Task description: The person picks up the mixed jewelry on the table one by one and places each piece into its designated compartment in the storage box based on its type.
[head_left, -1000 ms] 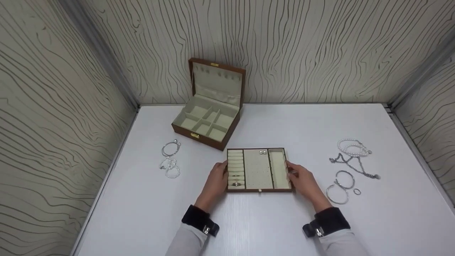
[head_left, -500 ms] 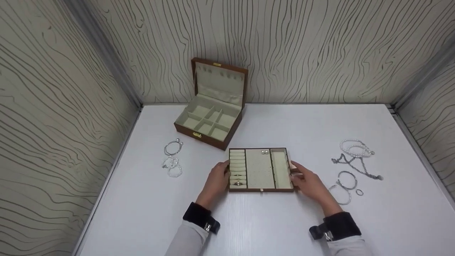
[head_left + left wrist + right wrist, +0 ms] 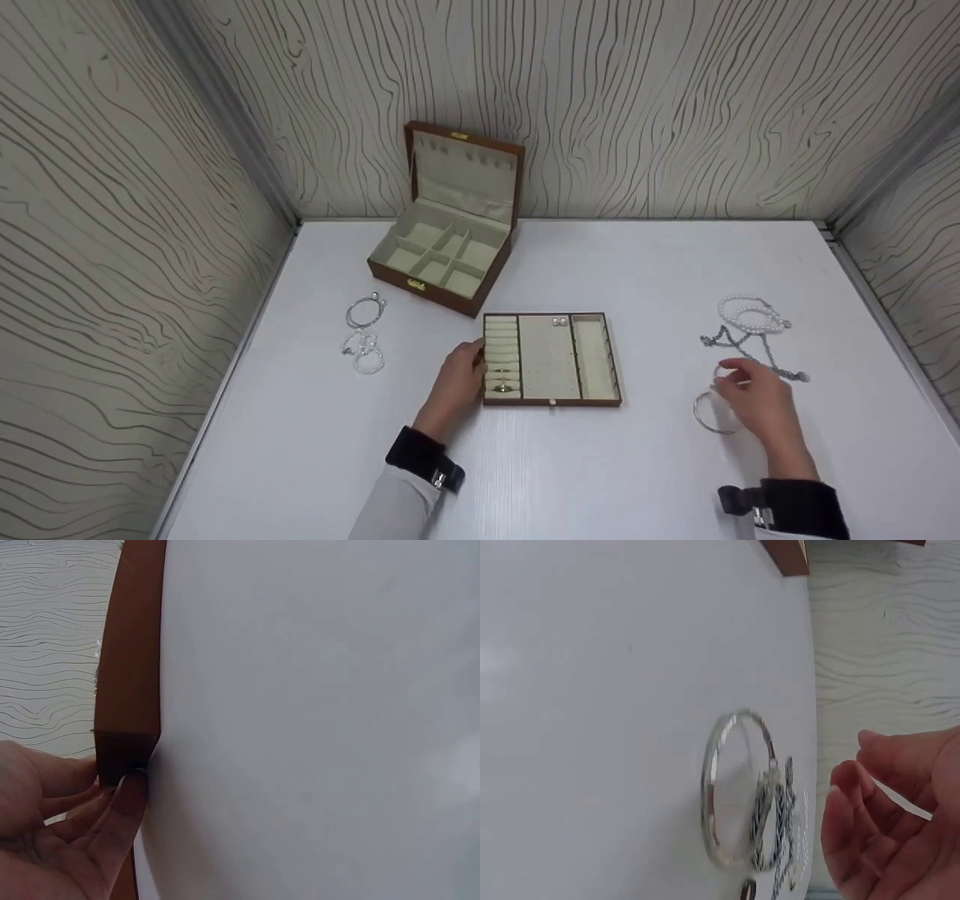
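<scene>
A shallow brown jewelry tray [image 3: 547, 360] lies on the white table, with ring rolls at its left, pearl studs on the middle panel and a slot at its right. My left hand [image 3: 454, 379] holds its left side; in the left wrist view the fingers [image 3: 112, 829] curl about the tray's brown corner [image 3: 131, 675]. Over at the right, my right hand [image 3: 761, 401] hovers with bent fingers above the silver bangles [image 3: 700, 416]. In the right wrist view, thumb and fingers stand apart from a bangle [image 3: 711, 795] and a braided bracelet [image 3: 759, 829], holding nothing visible.
An open brown jewelry box [image 3: 424, 296] with divided compartments stands behind the tray. Pearl strands [image 3: 724, 319] and a dark silver chain [image 3: 766, 351] lie beyond the right hand. At the left are a silver bracelet [image 3: 349, 313] and a clear beaded bracelet [image 3: 367, 373].
My right hand has let go of the tray's right side and moved right to the bangles. The left hand stays at the tray's left side.
</scene>
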Demonstrator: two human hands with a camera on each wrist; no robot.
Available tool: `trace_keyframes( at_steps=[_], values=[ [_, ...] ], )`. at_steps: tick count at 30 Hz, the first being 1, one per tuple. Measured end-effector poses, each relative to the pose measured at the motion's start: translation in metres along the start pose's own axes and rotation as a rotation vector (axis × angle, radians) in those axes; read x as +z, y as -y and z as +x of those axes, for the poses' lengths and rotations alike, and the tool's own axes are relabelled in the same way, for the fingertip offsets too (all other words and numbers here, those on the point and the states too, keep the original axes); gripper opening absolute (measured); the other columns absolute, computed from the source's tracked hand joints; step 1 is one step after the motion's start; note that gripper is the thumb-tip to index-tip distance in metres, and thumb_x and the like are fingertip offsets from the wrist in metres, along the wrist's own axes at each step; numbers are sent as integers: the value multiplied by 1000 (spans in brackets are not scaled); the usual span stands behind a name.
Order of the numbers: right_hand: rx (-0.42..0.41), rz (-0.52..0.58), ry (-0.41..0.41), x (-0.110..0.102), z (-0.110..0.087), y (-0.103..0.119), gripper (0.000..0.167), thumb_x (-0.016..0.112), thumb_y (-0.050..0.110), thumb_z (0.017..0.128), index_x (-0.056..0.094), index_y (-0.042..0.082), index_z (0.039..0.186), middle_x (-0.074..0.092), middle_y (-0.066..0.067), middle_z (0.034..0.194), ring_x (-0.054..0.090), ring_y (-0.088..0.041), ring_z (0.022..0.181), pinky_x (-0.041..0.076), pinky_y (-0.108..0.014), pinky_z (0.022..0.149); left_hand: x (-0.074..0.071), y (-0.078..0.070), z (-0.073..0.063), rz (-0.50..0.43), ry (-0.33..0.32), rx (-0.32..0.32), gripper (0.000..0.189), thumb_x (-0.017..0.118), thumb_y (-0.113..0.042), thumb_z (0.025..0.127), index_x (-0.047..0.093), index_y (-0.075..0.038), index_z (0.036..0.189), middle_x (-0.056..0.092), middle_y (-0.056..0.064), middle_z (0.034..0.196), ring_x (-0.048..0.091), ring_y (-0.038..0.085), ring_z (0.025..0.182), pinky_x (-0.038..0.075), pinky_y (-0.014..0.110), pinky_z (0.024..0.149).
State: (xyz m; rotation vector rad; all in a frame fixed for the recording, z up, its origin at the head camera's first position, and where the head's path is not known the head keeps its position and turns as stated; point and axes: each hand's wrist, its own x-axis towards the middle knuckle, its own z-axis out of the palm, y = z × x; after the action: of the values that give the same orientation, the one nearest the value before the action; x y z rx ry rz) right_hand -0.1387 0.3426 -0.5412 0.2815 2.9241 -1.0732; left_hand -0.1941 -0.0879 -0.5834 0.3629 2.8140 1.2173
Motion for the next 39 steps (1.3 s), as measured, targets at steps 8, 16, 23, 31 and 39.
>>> trace_keyframes(
  at_steps=[8,16,23,31,39],
  values=[
    [163,-105,11,-28,-10,-38,42,63,12,92,52,-11,125,59,-29,104,61,-32,79,45,-33,55,-2,-1,1,-6,8,-1,40,57,0,96,52,7,135,62,15,109,59,25,101,49,41,87],
    [194,-140,126,-30,-10,-50,52,62,24,92,50,-12,128,58,-31,109,59,-42,91,45,-39,62,-3,-4,3,-22,27,-58,42,58,-1,96,51,6,137,61,12,109,57,22,100,48,40,88],
    [216,-167,139,-28,-8,-49,41,63,16,92,56,-10,123,57,-31,112,59,-44,93,47,-45,64,-2,-2,1,-46,29,-66,43,58,-2,97,49,9,137,60,17,116,57,29,111,47,42,95],
    [206,-176,112,-27,-10,-45,32,62,10,91,60,-11,115,59,-32,108,60,-38,84,45,-40,57,-1,-1,1,-26,23,-49,43,58,-1,97,49,9,137,61,18,116,57,28,110,47,42,95],
    [212,-173,89,-25,-10,-44,29,61,11,91,61,-11,110,60,-35,105,59,-33,75,43,-38,54,-1,-1,2,-24,21,-43,42,58,0,96,50,8,137,62,16,114,58,27,108,48,42,93]
  ],
)
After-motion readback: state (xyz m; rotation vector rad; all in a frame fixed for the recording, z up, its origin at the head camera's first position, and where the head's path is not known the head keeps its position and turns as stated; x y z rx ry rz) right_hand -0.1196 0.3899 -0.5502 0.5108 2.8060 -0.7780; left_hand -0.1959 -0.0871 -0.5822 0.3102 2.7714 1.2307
